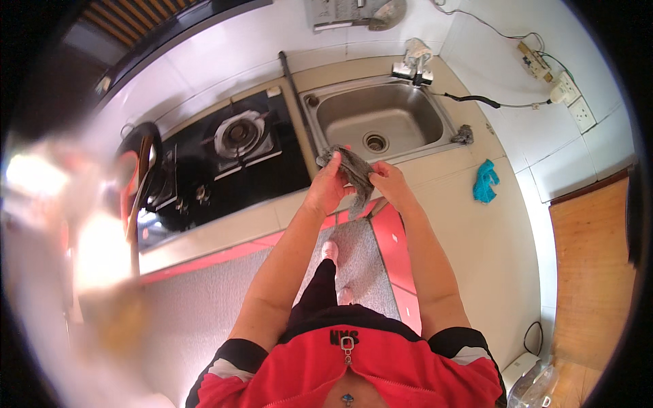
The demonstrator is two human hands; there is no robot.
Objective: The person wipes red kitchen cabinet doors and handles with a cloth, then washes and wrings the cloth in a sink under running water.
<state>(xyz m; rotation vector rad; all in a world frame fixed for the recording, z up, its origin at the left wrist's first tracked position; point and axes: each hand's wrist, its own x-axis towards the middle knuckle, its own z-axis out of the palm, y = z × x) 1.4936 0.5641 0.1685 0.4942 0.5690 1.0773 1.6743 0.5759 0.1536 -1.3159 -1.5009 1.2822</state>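
Note:
A crumpled grey cloth (357, 171) is held between both hands just in front of the sink's near edge, with one end hanging down. My left hand (329, 183) grips its left part, thumb on top. The fingers of my right hand (388, 182) pinch its right edge. Behind the hands lies the stainless steel sink (377, 112), its drain (376, 142) visible at the bottom. A faucet (414, 71) with a cloth-like wrap on top stands at the sink's back right.
Left of the sink is a black glass gas stove (204, 204) with a burner (238, 133) and a dark pan (153, 148). A dark scrubber or rag (463, 134) and a blue cloth (485, 181) lie on the right counter (474, 255). Sockets (574, 102) are on the wall.

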